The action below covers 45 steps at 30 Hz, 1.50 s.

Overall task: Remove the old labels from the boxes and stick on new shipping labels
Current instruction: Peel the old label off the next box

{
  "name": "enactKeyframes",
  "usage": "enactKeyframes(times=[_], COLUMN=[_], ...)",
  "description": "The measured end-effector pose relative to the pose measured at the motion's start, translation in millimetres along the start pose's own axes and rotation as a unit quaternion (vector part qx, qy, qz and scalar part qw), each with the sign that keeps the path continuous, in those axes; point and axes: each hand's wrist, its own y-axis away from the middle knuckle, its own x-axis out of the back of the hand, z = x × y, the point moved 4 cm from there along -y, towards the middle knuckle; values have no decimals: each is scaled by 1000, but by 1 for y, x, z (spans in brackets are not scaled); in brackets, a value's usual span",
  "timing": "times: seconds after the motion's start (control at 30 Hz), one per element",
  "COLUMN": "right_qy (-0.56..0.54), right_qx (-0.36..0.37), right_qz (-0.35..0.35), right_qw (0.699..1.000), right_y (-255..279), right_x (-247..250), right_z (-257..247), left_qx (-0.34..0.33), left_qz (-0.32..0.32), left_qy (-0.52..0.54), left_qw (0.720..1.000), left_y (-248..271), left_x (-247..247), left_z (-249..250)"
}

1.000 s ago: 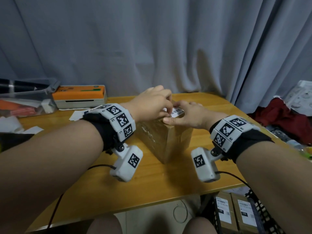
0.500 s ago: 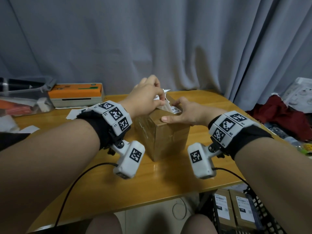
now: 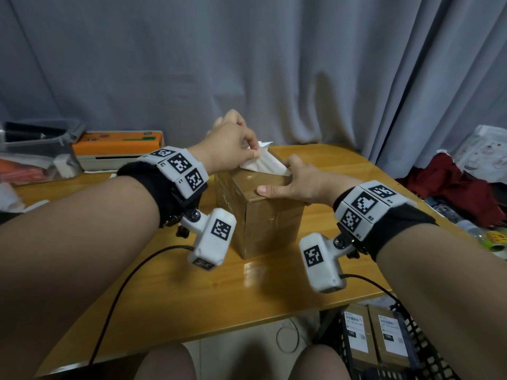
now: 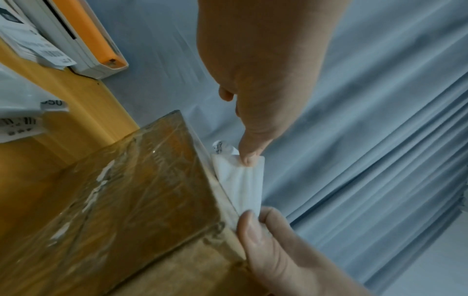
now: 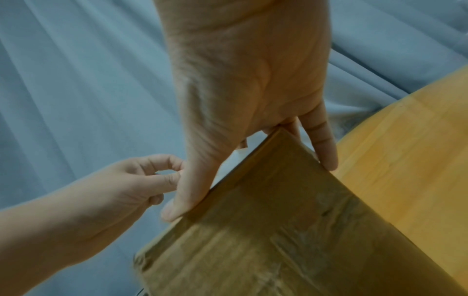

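A brown taped cardboard box (image 3: 260,212) stands in the middle of the wooden table (image 3: 192,292). My left hand (image 3: 256,153) pinches a white old label (image 3: 263,163) and holds it peeled up from the box top; the label's lower end still meets the top beside my right hand. In the left wrist view my thumb presses the label (image 4: 243,180) above the box (image 4: 126,200). My right hand (image 3: 282,179) lies flat on the box top, thumb straight along the near edge. The right wrist view shows its fingers (image 5: 326,152) reaching down over the far corner of the box (image 5: 278,230).
An orange-and-white label printer (image 3: 118,146) and a clear plastic bin (image 3: 35,157) stand at the back left, with loose printed labels (image 4: 30,44) near them. A black basket (image 3: 417,341) with labelled boxes sits on the floor at the right. Red cloth (image 3: 452,185) lies right of the table.
My left hand has pulled the label up and back off the box top, from flat to mostly lifted. My right hand has stayed pressed on the box.
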Motion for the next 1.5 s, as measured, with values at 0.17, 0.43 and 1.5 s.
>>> enactKeyframes(times=[0.17, 0.43, 1.5], right_qy=[-7, 68, -125], right_qx=[12, 140, 100], right_qz=[6, 128, 140], right_qw=[1000, 979, 977], right_y=[1, 2, -16], right_x=[0, 31, 41], right_z=[5, -16, -38], left_qx=[15, 91, 114], left_qz=[-13, -140, -236], left_qy=[52, 18, -83], left_qw=[998, 986, 962], left_y=[9, 35, 22], left_x=[0, -15, -9], left_z=[-5, -2, -27])
